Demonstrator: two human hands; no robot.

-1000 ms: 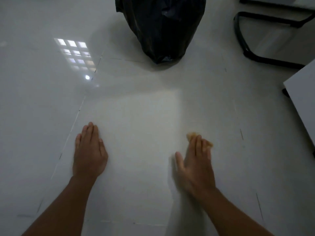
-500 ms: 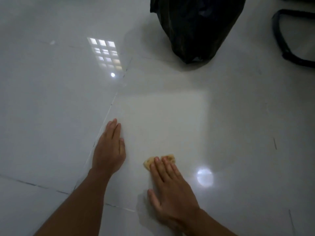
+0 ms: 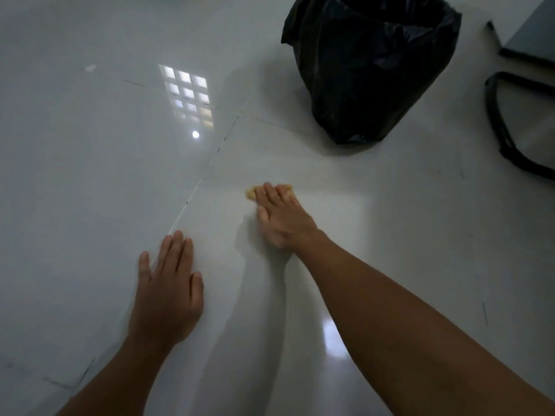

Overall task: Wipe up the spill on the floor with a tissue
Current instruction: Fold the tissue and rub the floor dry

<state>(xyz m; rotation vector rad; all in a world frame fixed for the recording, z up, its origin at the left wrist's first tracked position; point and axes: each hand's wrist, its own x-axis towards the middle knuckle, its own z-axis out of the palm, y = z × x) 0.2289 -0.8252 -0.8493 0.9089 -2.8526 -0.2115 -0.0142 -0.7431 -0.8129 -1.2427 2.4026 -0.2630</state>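
Note:
A small yellow-stained tissue (image 3: 251, 193) lies on the glossy white tile floor (image 3: 90, 175), mostly covered by the straight fingers of my right hand (image 3: 282, 217), which presses it flat with the arm stretched forward. My left hand (image 3: 168, 292) rests palm down on the floor nearer to me, to the left of the tissue, fingers straight and holding nothing. No liquid spill is plainly visible on the tiles around the tissue.
A black bin bag (image 3: 372, 70) stands on the floor beyond my right hand. A black chair base (image 3: 504, 127) and a dark furniture edge (image 3: 528, 40) sit at the far right. Window light reflects on the tiles at upper left.
My right hand has slid the tissue forward, away from me, towards the black bag. My left hand stays flat on the floor.

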